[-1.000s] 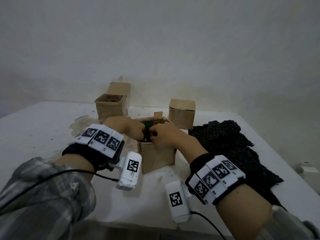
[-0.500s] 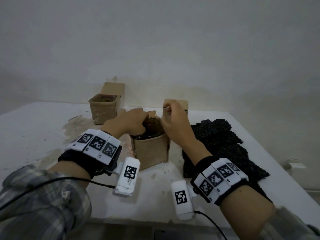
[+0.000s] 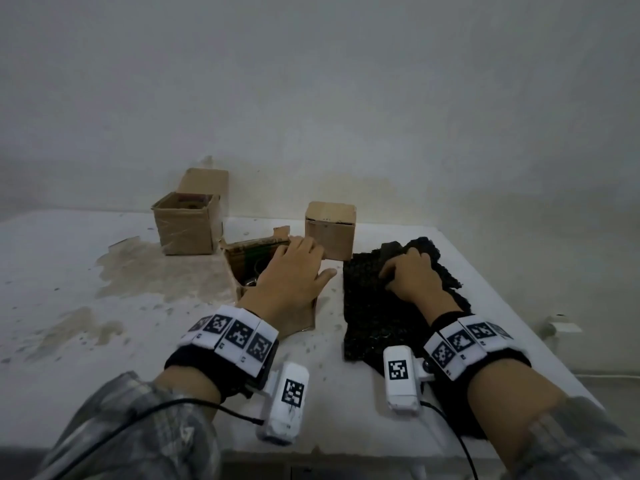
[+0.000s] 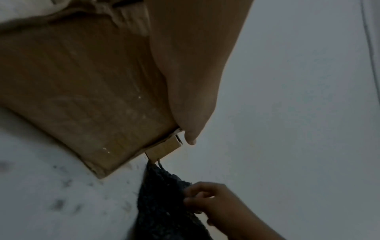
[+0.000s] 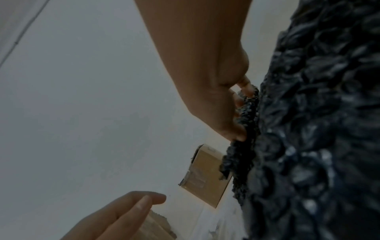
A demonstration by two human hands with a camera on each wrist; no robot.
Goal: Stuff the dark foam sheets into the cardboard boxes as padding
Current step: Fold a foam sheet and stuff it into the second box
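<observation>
An open cardboard box point(image 3: 246, 263) stands mid-table with something dark and green inside. My left hand point(image 3: 289, 271) lies flat across its top, fingers straight and thumb spread toward the right; the left wrist view shows the box's side wall point(image 4: 82, 97). To the right lies a pile of dark foam sheets point(image 3: 367, 306). My right hand point(image 3: 408, 275) rests on the pile with its fingers curled. In the right wrist view its thumb and fingers pinch a raised edge of the top foam sheet point(image 5: 247, 112).
A closed cardboard box point(image 3: 330, 230) stands behind, between the open box and the foam. Another open box point(image 3: 187, 225) with its flap up sits at the back left by the wall. The white table point(image 3: 121, 334) is stained on the left.
My right hand left the middle box and moved right onto the foam pile, taking hold of a sheet's edge. My left hand came out of the box opening and now lies flat on top.
</observation>
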